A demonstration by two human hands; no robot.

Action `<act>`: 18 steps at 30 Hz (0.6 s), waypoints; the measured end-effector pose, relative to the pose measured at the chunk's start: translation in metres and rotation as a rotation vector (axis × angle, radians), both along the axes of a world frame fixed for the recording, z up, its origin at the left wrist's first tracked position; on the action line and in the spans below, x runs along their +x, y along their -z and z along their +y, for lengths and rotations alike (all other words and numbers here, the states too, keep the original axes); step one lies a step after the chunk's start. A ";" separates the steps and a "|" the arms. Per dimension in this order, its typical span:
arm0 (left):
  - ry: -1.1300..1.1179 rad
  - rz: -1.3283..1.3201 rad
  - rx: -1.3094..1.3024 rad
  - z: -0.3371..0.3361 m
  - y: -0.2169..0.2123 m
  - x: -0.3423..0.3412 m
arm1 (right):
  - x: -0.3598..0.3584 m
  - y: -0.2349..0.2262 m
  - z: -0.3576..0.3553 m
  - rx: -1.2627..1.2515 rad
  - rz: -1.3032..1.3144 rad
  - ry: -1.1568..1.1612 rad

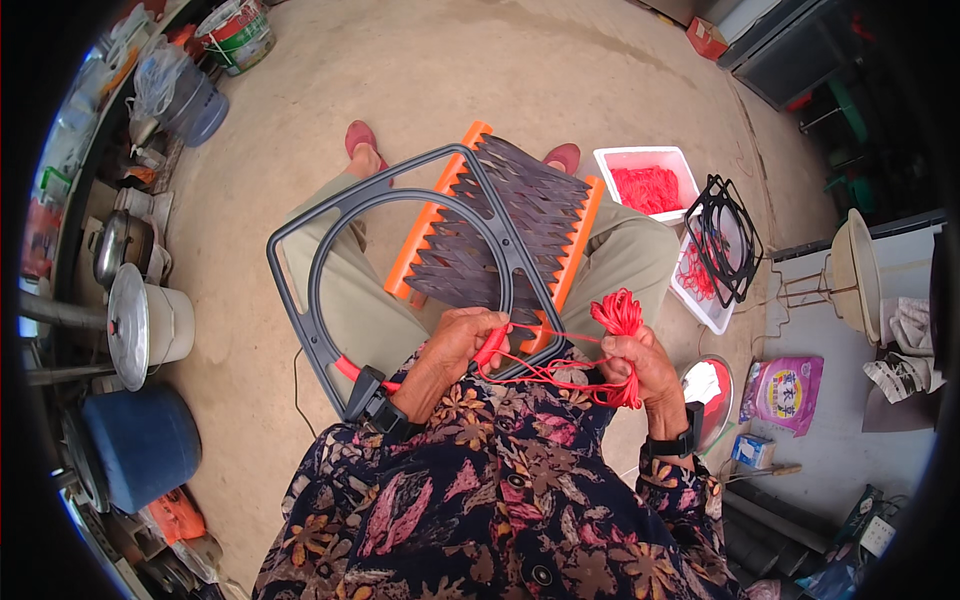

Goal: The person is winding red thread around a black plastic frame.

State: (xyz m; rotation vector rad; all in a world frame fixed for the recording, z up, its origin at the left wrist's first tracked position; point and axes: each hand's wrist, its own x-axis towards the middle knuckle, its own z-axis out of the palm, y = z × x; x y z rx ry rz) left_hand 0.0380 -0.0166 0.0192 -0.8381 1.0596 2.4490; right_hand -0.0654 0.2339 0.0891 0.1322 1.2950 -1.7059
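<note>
A dark grey square frame (322, 352) with a round ring inside it leans over my lap. Red cord is wound round parts of the ring's near side. My left hand (462, 340) is closed on that near side, fingers pinching the ring and its red winding. In my right hand (643, 366) is a gathered bundle of red cord (617, 312), its loops sticking out above and below the fist. Slack strands run between the two hands. Behind the frame, a rack with orange toothed bars (581, 250) and dark strips (510, 215) between them rests across my legs.
Right of my legs stand two white boxes, the far one (645, 187) full of red cord; more dark frames (722, 240) lean on the near one. A round stand (853, 265) is further right. Along the left are a white pot (165, 322), a blue barrel (140, 445) and buckets.
</note>
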 end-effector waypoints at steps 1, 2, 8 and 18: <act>-0.001 -0.001 0.009 0.000 0.001 0.000 | 0.001 0.001 0.001 -0.010 0.014 -0.013; -0.002 -0.001 0.018 0.000 0.002 0.000 | 0.001 0.002 0.002 -0.021 0.028 -0.025; -0.002 0.035 0.037 -0.001 -0.003 -0.003 | -0.003 0.014 0.003 0.180 0.158 -0.015; -0.129 0.018 -0.187 0.003 -0.006 -0.014 | -0.016 -0.034 -0.028 0.320 0.668 -0.178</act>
